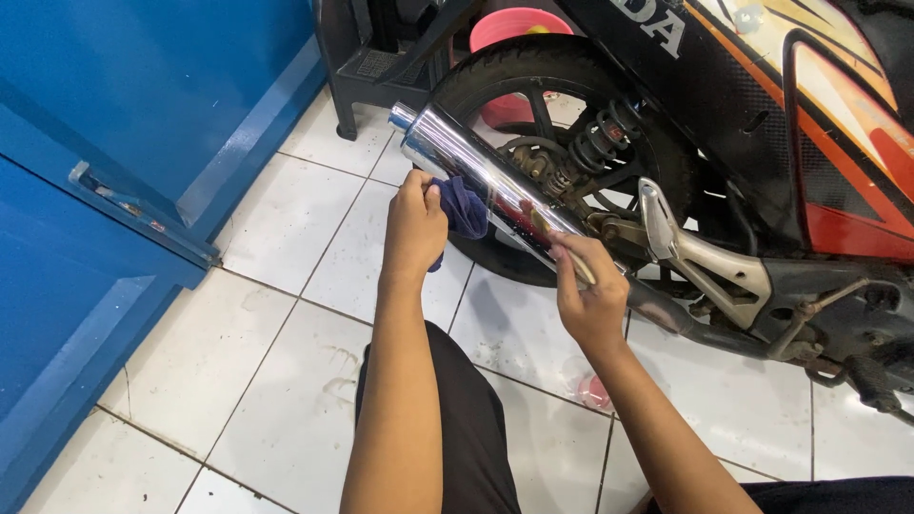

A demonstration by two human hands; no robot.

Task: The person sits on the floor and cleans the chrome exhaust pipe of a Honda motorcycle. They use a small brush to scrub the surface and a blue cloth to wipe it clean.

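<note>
One head-worn camera looks steeply down and forward from above the person's knees, close to the chrome exhaust pipe (476, 176). The pipe sits in the upper centre; beyond and right of it is the motorcycle's rear wheel (562, 86), left of it blue panels (114, 190), below it white floor tiles (286, 381).

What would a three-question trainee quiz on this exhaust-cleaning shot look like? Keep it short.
1. True or false: the left hand presses a dark blue cloth against the chrome exhaust pipe.
2. What does the right hand hold?
A. a spray can
B. a thin brush-like tool
C. a spanner
3. Fill in: behind the rear wheel stands a ____ bucket.

Key
1. True.
2. B: the thin tool lies with its tip at the pipe.
3. Pink.
</note>
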